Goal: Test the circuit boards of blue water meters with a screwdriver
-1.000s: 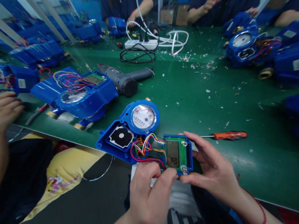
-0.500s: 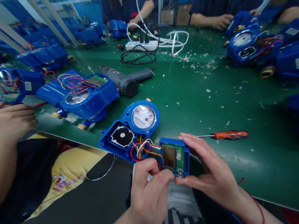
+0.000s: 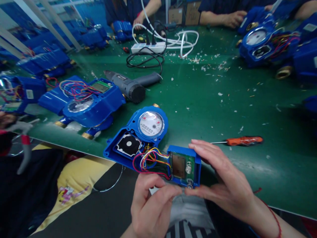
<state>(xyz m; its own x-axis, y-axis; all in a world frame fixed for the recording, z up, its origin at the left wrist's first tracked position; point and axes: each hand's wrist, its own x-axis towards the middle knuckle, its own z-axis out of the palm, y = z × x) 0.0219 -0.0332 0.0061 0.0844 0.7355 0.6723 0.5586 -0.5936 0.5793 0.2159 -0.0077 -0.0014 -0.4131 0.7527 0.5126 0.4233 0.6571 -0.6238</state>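
Because its coloured wires (image 3: 151, 158) tie it to the open blue meter (image 3: 138, 137) at the table's near edge, you pinch the display module (image 3: 183, 167) between left hand (image 3: 151, 205) and right hand (image 3: 223, 178), tilted toward you

Meter housing (image 3: 128, 138) glossy blue plastic, clear smooth dial window (image 3: 151, 124); cover (image 3: 184, 165) same blue plastic, green circuit board inside; wires (image 3: 148, 158) plastic-sheathed; table (image 3: 210, 109) matt green, littered with white flakes; screwdriver (image 3: 237, 141) orange plastic handle, metal shaft
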